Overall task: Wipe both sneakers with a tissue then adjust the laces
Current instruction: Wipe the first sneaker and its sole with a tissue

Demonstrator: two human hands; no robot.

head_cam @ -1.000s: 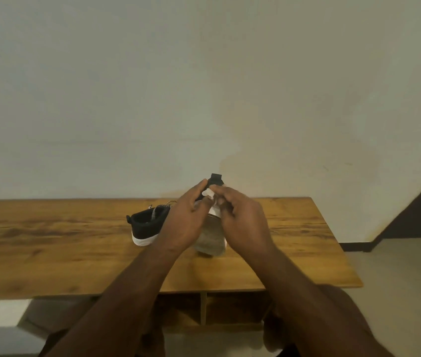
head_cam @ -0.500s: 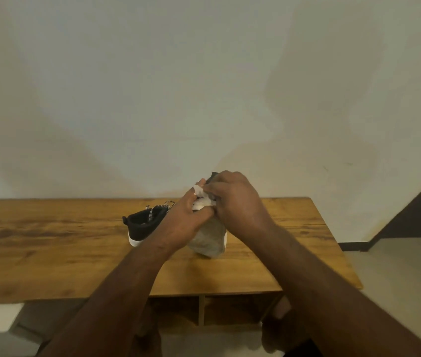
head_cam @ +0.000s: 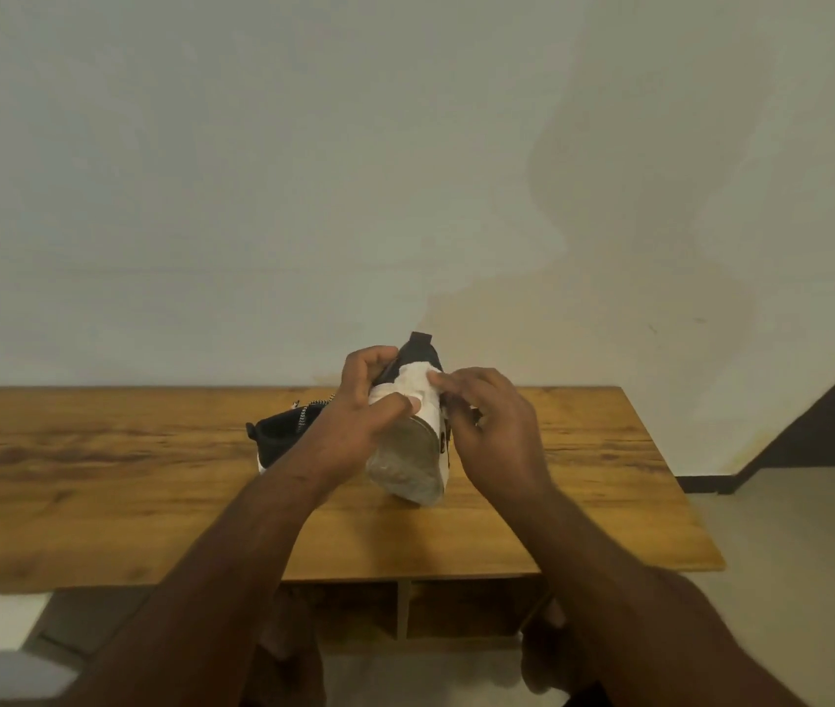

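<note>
Step in hand, by my judgement: wiping the first of the two sneakers; the laces are not yet attended to

Second sneaker (head_cam: pixel 283 437): black with a white sole, resting on the bench (head_cam: pixel 99 482) left of centre, its speckled laces (head_cam: pixel 309 411) lying loose on top. Part hidden behind the left forearm. Appears to await its turn

Left hand (head_cam: pixel 362 405): fingers curled round the held sneaker from the left, thumb laid across the tissue. Grips the shoe and steadies it

Held sneaker (head_cam: pixel 418 454): raised above the middle of the bench, tipped so the worn pale sole faces the near side, black upper pointing to the far wall

Tissue (head_cam: pixel 418 385): white, wrapped over the upper edge of the sole, touching both hands

Right hand (head_cam: pixel 494 426): fingers bent, fingertips pinching and pressing the tissue against the shoe from the right

Next move, as I judge it: the right hand draws the tissue along the sole rim while the left turns the shoe; then set it down and take up the other

Surroundings: plain pale wall behind; a dark strip at far right; an open shelf under the bench; the person's knees below. The left forearm is the only thing between the hands and the resting shoe
</note>
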